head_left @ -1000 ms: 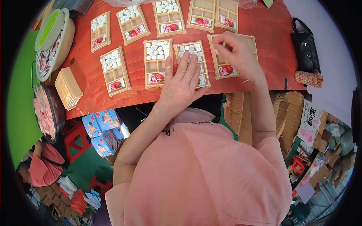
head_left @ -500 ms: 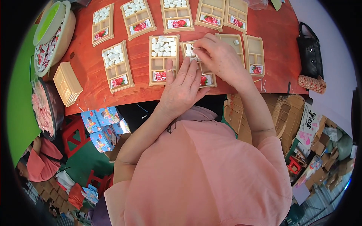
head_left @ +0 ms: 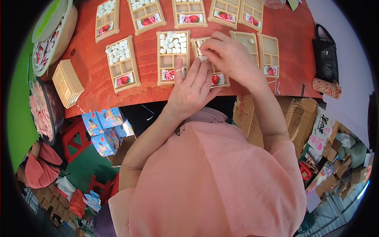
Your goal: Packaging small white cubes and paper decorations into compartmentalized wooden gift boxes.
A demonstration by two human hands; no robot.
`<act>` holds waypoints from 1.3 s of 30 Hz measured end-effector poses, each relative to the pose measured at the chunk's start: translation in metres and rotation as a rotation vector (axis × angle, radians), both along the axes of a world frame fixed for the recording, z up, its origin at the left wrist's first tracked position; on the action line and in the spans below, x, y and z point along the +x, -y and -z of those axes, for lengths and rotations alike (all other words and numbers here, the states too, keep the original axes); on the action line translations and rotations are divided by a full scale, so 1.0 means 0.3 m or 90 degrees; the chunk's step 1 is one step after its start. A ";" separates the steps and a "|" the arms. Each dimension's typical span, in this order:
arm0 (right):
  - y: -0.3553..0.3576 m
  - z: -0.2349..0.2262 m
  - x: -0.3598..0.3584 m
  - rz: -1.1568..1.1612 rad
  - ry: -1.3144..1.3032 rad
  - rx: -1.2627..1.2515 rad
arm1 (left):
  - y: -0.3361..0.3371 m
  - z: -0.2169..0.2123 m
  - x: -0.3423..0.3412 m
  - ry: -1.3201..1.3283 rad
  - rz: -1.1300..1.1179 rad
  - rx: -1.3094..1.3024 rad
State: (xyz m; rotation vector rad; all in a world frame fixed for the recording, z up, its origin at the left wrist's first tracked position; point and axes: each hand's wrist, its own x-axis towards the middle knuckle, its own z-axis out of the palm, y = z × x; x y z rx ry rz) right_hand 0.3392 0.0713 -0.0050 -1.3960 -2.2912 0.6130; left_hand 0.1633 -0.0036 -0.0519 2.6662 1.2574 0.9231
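Observation:
My left hand (head_left: 191,89) lies flat with its fingers stretched out across two tan compartment trays. The left tray (head_left: 167,60) of the two has small white cube-like pieces (head_left: 173,42) in its large compartment and a strawberry-printed packet (head_left: 168,74) at its near end. My right hand (head_left: 229,55) reaches over the other tray (head_left: 193,44), thumb and fingers pinched together in its far compartment among white pieces. Its fingertips hide whatever they hold. To the right, one tray (head_left: 239,35) shows a single white piece (head_left: 251,41); another tray (head_left: 269,42) has an unfilled large compartment and a packet.
Several similar trays (head_left: 143,15) stand farther back on the red table (head_left: 146,53). Stacked trays (head_left: 68,83), a bowl of packets (head_left: 59,51) and a clear-sided container (head_left: 43,108) are at the left. A black bag (head_left: 325,53) lies at the right edge.
The view has shifted slightly, so the table sits a little higher in the picture. Both hands keep nearly the same places over the trays, the right still pinching.

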 end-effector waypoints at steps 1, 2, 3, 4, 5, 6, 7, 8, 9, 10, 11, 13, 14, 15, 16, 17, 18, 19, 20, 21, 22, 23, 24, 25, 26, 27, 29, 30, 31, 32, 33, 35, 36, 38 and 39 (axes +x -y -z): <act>-0.008 -0.008 0.015 0.000 0.001 0.000 | -0.001 -0.003 0.000 0.003 0.001 -0.003; -0.017 -0.019 0.036 0.006 -0.042 -0.026 | 0.000 -0.005 0.001 0.004 0.001 -0.003; -0.021 -0.028 0.054 0.011 -0.085 -0.051 | 0.002 -0.006 0.001 0.007 -0.001 -0.006; -0.017 -0.039 0.063 0.039 -0.113 -0.069 | 0.002 -0.007 0.002 0.010 -0.004 -0.007; -0.012 -0.042 0.074 0.038 -0.113 -0.069 | 0.002 -0.007 0.001 0.011 -0.005 -0.006; -0.008 -0.044 0.085 0.047 -0.093 -0.061 | 0.003 -0.006 0.000 0.009 -0.013 -0.006; -0.005 -0.049 0.095 0.058 -0.072 -0.053 | 0.000 -0.005 0.002 0.008 -0.021 -0.004; -0.002 -0.053 0.102 0.059 -0.070 -0.053 | -0.003 -0.002 0.003 0.010 -0.019 -0.004; -0.001 -0.057 0.107 0.076 -0.043 -0.082 | -0.007 0.002 0.003 0.008 -0.019 -0.013; 0.002 -0.060 0.110 0.094 -0.017 -0.112 | -0.010 0.007 0.004 0.006 -0.017 -0.022; 0.005 -0.051 0.108 0.096 -0.017 -0.110 | -0.015 0.008 0.004 0.006 -0.015 -0.020; 0.010 -0.025 0.095 0.049 0.010 -0.035 | -0.022 0.005 0.004 0.001 -0.020 -0.021; 0.003 -0.033 0.091 0.051 0.008 -0.032 | -0.026 0.001 0.005 0.001 -0.020 -0.017; -0.015 -0.052 0.092 0.050 0.007 -0.024 | -0.032 -0.007 0.008 0.003 -0.022 -0.017; -0.036 -0.078 0.093 0.079 -0.034 -0.054 | -0.033 -0.015 0.006 0.003 -0.026 -0.016; -0.070 -0.103 0.094 0.106 -0.076 -0.077 | -0.036 -0.024 0.001 -0.003 -0.020 -0.027; -0.103 -0.127 0.100 0.090 -0.080 -0.019 | -0.024 -0.025 -0.002 -0.001 -0.013 -0.048; -0.152 -0.142 0.105 0.108 -0.092 -0.025 | -0.023 -0.017 -0.002 0.002 -0.006 -0.061; -0.211 -0.150 0.113 0.126 -0.104 -0.028 | -0.019 -0.014 0.000 -0.006 0.001 -0.078; -0.282 -0.137 0.131 0.149 -0.149 -0.030 | -0.017 -0.006 0.003 -0.007 0.003 -0.083; -0.363 -0.126 0.146 0.136 -0.143 0.067 | -0.013 -0.002 0.007 -0.011 0.004 -0.092; -0.438 -0.121 0.158 0.127 -0.135 0.159 | -0.010 0.001 0.010 -0.023 0.003 -0.088; -0.508 -0.122 0.159 0.171 -0.139 0.116 | -0.001 0.001 0.011 -0.038 0.005 -0.078; -0.577 -0.121 0.147 0.168 -0.142 0.130 | 0.009 0.000 0.009 -0.054 0.003 -0.073; -0.644 -0.117 0.125 0.170 -0.124 0.129 | 0.017 0.002 0.007 -0.058 -0.003 -0.056; -0.708 -0.106 0.103 0.175 -0.105 0.126 | 0.022 0.005 0.007 -0.058 -0.004 -0.044; -0.840 -0.052 0.062 0.178 -0.036 0.149 | 0.020 0.011 0.006 -0.063 -0.004 0.000; -0.882 -0.024 0.034 0.179 0.035 0.160 | 0.014 0.014 0.006 -0.063 -0.005 0.000; -0.900 0.002 0.002 0.178 0.035 0.156 | 0.014 0.018 0.006 -0.063 -0.006 0.007; -0.912 0.025 -0.032 0.216 0.115 0.190 | 0.015 0.021 0.007 -0.063 -0.007 0.012; -0.922 0.050 -0.055 0.253 0.196 0.220 | 0.013 0.028 0.008 -0.049 -0.006 0.007; -0.977 0.072 -0.065 0.244 0.217 0.207 | 0.003 0.027 0.008 -0.035 0.001 -0.015; -1.004 0.085 -0.072 0.233 0.236 0.203 | -0.002 0.032 0.004 -0.012 0.009 -0.024; -1.097 0.090 -0.083 0.222 0.225 0.011 | -0.011 0.034 0.002 -0.019 0.005 -0.015; -1.204 0.126 0.057 0.173 0.221 0.155 | -0.021 0.032 0.016 -0.015 0.035 -0.026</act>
